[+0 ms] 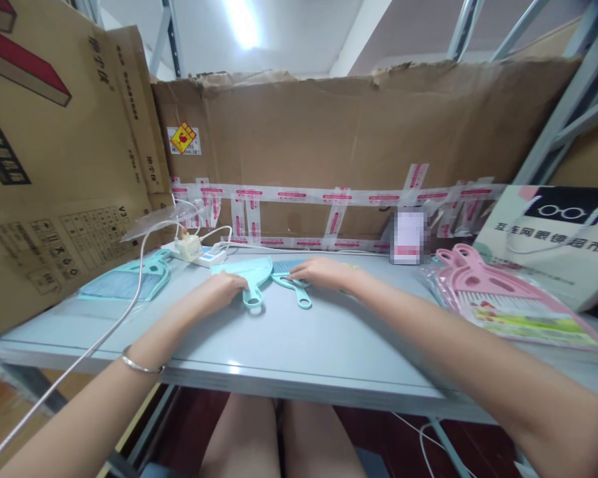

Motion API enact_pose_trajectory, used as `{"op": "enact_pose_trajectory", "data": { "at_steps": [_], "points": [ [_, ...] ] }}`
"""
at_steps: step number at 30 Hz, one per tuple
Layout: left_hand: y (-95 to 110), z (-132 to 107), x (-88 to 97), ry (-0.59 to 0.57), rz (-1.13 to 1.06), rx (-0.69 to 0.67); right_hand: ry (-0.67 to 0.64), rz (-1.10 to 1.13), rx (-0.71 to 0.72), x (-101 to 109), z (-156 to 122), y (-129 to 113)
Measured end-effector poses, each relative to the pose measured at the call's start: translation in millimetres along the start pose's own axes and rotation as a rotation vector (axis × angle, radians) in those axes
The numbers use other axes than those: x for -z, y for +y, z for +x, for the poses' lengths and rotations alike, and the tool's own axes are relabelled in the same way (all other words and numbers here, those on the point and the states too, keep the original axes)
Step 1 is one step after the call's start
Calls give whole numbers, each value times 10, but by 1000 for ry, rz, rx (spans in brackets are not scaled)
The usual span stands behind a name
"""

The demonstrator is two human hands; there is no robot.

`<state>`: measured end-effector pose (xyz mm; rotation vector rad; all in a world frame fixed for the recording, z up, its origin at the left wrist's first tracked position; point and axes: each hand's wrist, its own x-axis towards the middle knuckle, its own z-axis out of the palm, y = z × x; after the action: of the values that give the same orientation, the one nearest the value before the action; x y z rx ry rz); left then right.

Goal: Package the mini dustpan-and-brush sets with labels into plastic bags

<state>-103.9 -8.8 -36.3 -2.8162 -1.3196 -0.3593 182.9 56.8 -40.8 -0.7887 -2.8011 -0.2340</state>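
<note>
A light teal mini dustpan (256, 271) lies on the grey table with its looped handle toward me. My left hand (225, 291), with a silver bangle on the wrist, is closed on the dustpan's left side near the handle. Just to the right lies a matching teal hand brush (303, 295), its dark bristles pointing away and its handle loop toward me. The fingers of my right hand (319, 273) are closed on the brush's right side; part of the brush is hidden beneath them. The dustpan and brush touch or nearly touch where their edges meet.
Another teal dustpan-and-brush set (129, 277) lies left, behind a white cable (140, 272). A power strip (214, 256) with a plug stands at the back. Pink wrapped sets (503, 285) lie right, near a phone (408, 236) and a paper bag (553, 245). Cardboard walls (299, 133) surround the table.
</note>
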Motion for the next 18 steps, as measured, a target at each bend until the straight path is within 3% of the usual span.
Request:
{"op": "enact_pose_trajectory", "data": {
  "at_steps": [4,7,11,14,18],
  "points": [
    [45,36,48,-77,24,109,200,132,-363,60,-309,148],
    [41,31,59,-72,4,93,101,197,-572,39,-683,219],
    [17,15,45,-47,7,51,-84,355,-592,-123,-1144,321],
    [5,-2,36,-36,2,18,-79,425,-635,-193,-1363,501],
    [-23,-29,29,-21,-11,-4,3,512,-670,-131,-1461,666]
  ]
}}
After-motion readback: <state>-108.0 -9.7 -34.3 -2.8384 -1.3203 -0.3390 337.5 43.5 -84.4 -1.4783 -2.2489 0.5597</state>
